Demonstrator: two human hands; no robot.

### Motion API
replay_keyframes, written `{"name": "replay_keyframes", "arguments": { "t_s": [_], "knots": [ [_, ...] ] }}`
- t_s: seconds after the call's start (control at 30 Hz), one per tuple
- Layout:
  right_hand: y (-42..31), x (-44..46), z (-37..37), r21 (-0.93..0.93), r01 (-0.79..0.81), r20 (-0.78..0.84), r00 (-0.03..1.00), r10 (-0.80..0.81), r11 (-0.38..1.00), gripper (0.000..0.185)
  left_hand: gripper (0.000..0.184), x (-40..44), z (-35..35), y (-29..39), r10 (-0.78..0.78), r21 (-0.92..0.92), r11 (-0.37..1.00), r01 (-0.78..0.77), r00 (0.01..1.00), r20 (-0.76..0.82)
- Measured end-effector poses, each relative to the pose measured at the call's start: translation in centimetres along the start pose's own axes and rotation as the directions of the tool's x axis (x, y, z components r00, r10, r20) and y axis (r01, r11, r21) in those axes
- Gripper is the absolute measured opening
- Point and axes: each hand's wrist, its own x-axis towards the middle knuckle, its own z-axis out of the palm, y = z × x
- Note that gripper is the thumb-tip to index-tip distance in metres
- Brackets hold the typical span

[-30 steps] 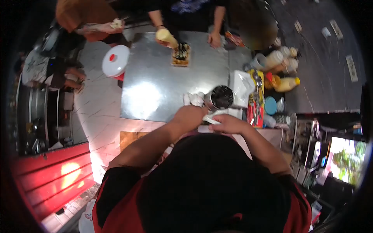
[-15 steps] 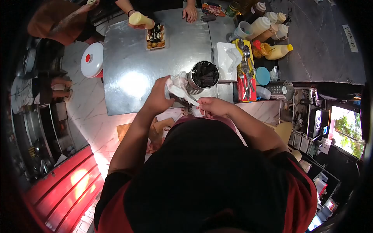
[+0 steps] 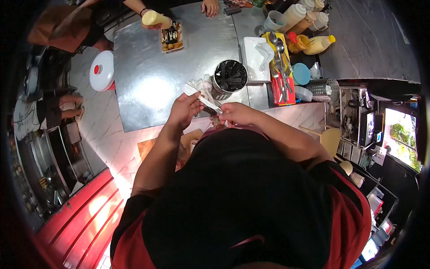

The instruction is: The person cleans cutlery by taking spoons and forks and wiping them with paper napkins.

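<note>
A loosened pinch could let the folded white napkin (image 3: 207,103) open or drop past the near edge of the tabletop (image 3: 136,54), and a careless knuckle could bump the metal canister (image 3: 222,93) beyond. The napkin spans the gap between my hands, left hand (image 3: 182,110) grasping its far end, right hand (image 3: 236,114) its near one.

The left hand (image 3: 182,110) and the right hand (image 3: 236,114) hold a white napkin (image 3: 204,101) between them at the near edge of the metal table (image 3: 148,67). A round metal container (image 3: 230,76) of dark pieces stands just beyond. Across the table, another person's hand (image 3: 154,25) tilts a pale squeeze bottle (image 3: 156,19) over a tray of food (image 3: 172,36).
</note>
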Motion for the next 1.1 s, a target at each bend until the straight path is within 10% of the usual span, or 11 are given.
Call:
{"name": "replay_keyframes", "arguments": {
  "t_s": [0.47, 0.6, 0.77, 1.1],
  "knots": [
    [-0.5, -0.7, -0.4, -0.135, -0.024, -0.067, 0.998, 0.015, 0.991, 0.021, 0.020, 0.3, 1.2, 0.3, 0.007, 0.256, 0.967, 0.007, 0.999, -0.054],
    [3.1, -0.7, -2.5, -0.566, -0.021, -0.146, 0.986, -0.075, 0.824, 0.019, 0.024, 3.0, -1.1, 0.2, -0.003, 0.591, 0.807, 0.027, 0.999, -0.041],
    [7.5, -1.5, -4.9, -0.553, -0.113, -0.223, 0.975, -0.016, 0.825, 0.018, 0.032, 4.8, 0.0, 0.7, 0.171, 0.851, 0.508, -0.133, 0.984, 0.052],
    [7.6, -5.5, -5.7, -0.567, -0.139, -0.323, 0.944, -0.064, 0.812, 0.020, 0.047, 5.2, 2.1, 0.5, 0.428, 0.992, 0.117, 0.042, 0.900, -0.088]
  ]
}}
